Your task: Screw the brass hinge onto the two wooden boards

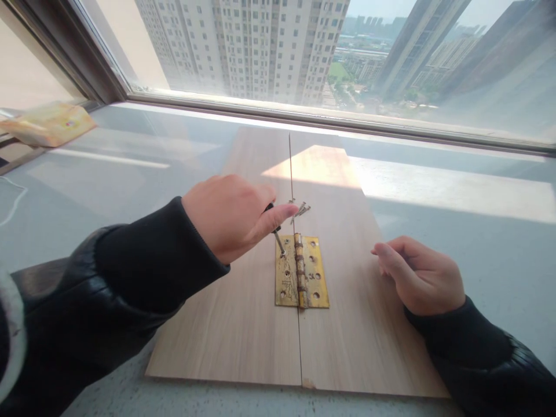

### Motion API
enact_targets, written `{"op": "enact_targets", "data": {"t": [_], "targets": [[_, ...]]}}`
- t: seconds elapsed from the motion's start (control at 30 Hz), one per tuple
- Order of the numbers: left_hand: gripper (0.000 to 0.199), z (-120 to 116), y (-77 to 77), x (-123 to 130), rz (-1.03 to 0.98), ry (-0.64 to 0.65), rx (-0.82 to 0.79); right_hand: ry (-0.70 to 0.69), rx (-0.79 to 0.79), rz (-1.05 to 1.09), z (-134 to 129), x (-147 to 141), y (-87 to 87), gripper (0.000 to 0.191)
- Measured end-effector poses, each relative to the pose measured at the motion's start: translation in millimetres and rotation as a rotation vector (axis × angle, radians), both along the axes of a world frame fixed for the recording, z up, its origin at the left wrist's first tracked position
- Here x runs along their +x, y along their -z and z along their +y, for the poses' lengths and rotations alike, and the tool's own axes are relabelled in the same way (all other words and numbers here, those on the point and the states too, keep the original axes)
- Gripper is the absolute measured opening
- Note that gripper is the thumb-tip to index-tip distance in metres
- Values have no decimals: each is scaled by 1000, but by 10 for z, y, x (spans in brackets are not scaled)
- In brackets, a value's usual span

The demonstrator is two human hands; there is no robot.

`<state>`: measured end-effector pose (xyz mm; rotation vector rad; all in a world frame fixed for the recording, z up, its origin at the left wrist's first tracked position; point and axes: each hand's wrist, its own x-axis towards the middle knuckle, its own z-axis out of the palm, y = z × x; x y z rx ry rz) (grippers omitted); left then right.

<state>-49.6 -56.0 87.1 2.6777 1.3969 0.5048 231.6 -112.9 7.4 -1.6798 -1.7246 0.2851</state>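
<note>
My left hand [237, 214] is closed around the dark handle of a screwdriver [278, 236]. Its metal shaft slants down to a hole on the left leaf of a worn brass hinge [286, 284]. A screw head shows in that leaf's top hole, while the right leaf's holes show no screws. The hinge lies flat across the seam between two light wooden boards [226, 341]. Just beyond it, several loose screws [302, 209] lie in a small pile, partly behind my left thumb. My right hand [417, 272] is curled above the right board's edge, fingers closed; whatever they may pinch is hidden.
The boards lie on a pale speckled sill [478, 231] below a large window with a dark frame [304, 119]. A yellowish block-like object [52, 124] sits at the far left, and a white cord [15, 200] lies near the left edge.
</note>
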Motion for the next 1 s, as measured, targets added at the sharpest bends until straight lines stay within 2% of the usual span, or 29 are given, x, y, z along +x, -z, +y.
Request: {"op": "enact_targets", "data": {"t": [0.03, 0.1, 0.2, 0.27, 0.33, 0.47, 0.53, 0.73, 0.9, 1.0], "targets": [[48, -16, -17, -12, 80, -34, 16, -6, 5, 2, 0, -6, 8, 37], [45, -49, -69, -23, 207, -22, -10, -14, 10, 8, -2, -10, 18, 39], [35, -86, -137, 8, 148, 85, -101, -20, 1, 21, -6, 0, 22, 39], [33, -96, -143, 48, 93, 89, -128, -21, -9, 30, -11, 7, 22, 37], [39, -97, -121, 77, 114, 30, -77, -22, -17, 43, -17, 10, 22, 37], [57, -83, -75, 56, 307, -111, 93, -24, -29, 62, -27, 5, 22, 36], [60, -76, -76, 32, 355, -131, 129, -28, -31, 59, -29, 5, 22, 36], [50, -88, -185, 131, 406, -71, 82, -36, -31, 50, -21, 24, 36, 35], [44, -86, -317, 233, 621, -2, 6, -33, -28, 63, -8, 37, 60, 36], [41, -74, -335, 204, 653, 75, -4, -33, -26, 62, -3, 46, 74, 36]]}}
